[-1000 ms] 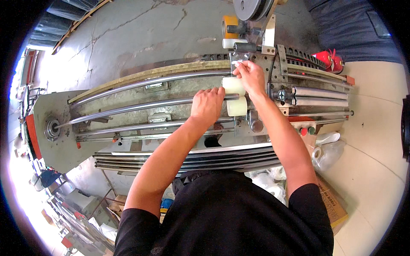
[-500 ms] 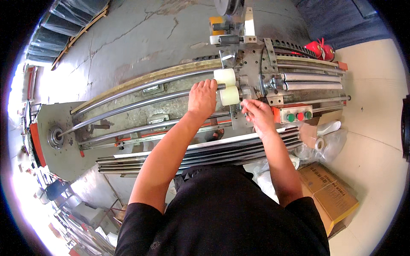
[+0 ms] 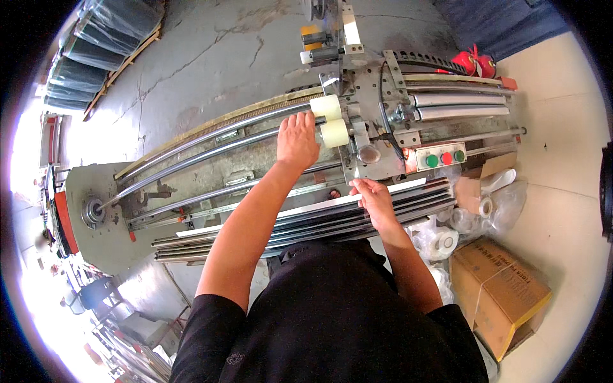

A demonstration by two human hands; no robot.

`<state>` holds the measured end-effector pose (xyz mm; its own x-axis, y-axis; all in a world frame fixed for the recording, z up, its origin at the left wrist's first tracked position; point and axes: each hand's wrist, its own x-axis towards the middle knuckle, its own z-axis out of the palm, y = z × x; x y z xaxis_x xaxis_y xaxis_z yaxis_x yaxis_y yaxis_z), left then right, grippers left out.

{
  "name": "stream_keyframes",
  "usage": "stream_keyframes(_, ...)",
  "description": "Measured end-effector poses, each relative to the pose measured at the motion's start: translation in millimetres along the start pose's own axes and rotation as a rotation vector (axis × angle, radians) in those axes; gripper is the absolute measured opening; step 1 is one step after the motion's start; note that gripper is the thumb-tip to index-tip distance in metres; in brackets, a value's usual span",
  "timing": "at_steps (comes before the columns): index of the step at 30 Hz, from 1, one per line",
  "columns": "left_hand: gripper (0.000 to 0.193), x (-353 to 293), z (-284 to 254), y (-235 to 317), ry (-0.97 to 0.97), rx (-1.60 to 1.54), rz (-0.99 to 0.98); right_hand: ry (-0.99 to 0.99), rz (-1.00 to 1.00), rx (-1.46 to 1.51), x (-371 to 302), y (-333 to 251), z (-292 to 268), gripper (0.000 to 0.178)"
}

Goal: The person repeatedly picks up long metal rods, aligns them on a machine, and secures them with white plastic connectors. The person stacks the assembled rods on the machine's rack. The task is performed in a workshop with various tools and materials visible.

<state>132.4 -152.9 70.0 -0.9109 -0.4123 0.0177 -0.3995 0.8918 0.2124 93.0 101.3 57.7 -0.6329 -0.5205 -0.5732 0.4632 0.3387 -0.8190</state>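
Observation:
My left hand (image 3: 298,139) lies over a long metal rod (image 3: 223,150) of the machine, its fingers bent over the rod just left of two pale cream rollers (image 3: 335,134). What is under the palm is hidden. My right hand (image 3: 373,201) is pinched, thumb and forefinger together, by the near edge of the drilled metal carriage plate (image 3: 377,169). Anything between those fingertips is too small to make out. A round metal knob or disc (image 3: 369,154) sits on the plate, farther off than my right hand.
A control box (image 3: 437,157) with green and red buttons is right of the plate. Several long dark bars (image 3: 300,230) lie along the near side. A cardboard box (image 3: 498,290) and clear-wrapped rolls (image 3: 440,241) stand at the right. Red extinguishers (image 3: 476,62) are at the far right.
My right hand has come nearer, away from the rollers to the plate's near edge, still pinched. My left hand stays over the rod, its fingers a little flatter. The view has shifted slightly.

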Motion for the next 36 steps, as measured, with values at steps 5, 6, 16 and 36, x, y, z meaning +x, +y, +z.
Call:
stream_keyframes(5, 0.072, 4, -3, -3, -0.04, -0.041, 0.022, -0.011, -0.012, -0.025, -9, 27, -12, 0.028)
stream_keyframes(6, 0.071, 4, -2, -4, -0.04, -0.047, 0.022, -0.011, 0.006, -0.104, -14, 30, -15, 0.029)
stream_keyframes(16, 0.06, 8, -8, -22, -0.035, -0.172, 0.121, 0.256, -0.347, -1.227, -47, 7, -68, 0.028)
stream_keyframes(36, 0.091, 18, -17, -34, -0.229, -0.192, 0.038, 0.196, -0.92, -1.354, 114, 22, -99, 0.033)
